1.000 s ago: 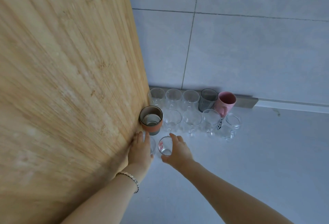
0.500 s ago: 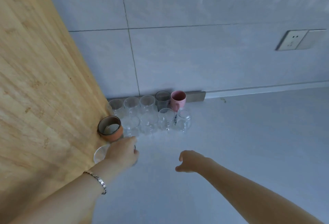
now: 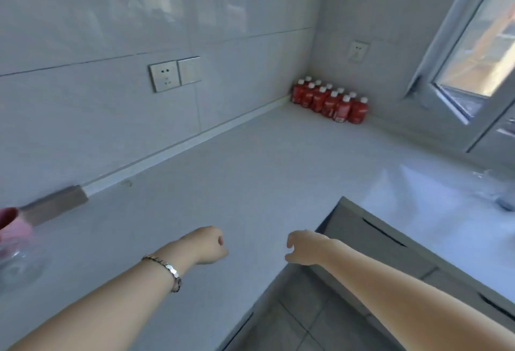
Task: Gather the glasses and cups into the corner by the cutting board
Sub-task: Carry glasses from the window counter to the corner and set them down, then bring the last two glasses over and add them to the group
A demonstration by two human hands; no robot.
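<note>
Only the edge of the gathered group shows at the far left: a pink mug and a clear glass below it, both blurred. The cutting board is out of view. My left hand, with a bracelet on the wrist, hovers over the grey countertop with its fingers curled in and nothing in them. My right hand hangs over the counter's front edge, fingers loosely bent and apart, holding nothing. A blurred clear glass object stands at the far right on the counter.
The L-shaped grey countertop runs to a far corner where several red bottles stand. A wall socket sits on the tiled wall. Grey cabinet drawers and the floor lie lower right. A window is upper right.
The view has swung right, away from the cutting board and the cups. My left hand has come off the glass it was touching and both hands have moved right, holding nothing.
</note>
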